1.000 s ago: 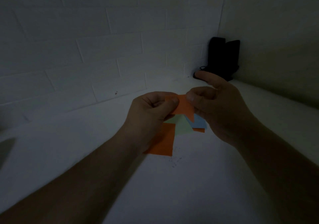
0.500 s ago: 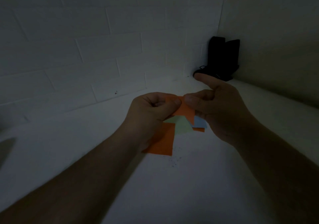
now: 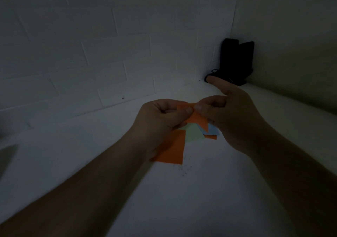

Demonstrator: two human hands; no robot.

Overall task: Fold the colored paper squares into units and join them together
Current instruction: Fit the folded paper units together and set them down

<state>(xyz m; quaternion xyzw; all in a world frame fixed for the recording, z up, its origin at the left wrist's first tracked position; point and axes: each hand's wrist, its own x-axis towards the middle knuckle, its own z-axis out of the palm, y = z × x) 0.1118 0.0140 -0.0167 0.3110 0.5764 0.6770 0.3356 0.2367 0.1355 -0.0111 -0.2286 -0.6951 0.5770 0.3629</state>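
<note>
Both my left hand (image 3: 160, 120) and right hand (image 3: 226, 116) pinch the orange paper (image 3: 197, 119) in the air to crease it, right index finger sticking out; spare squares (image 3: 173, 149) wait on the table (image 3: 182, 200) right below.

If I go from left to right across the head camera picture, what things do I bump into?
Left hand → orange paper being folded → right hand. The dark thing in the far corner sits above the right hand, so I leave it out.
</note>
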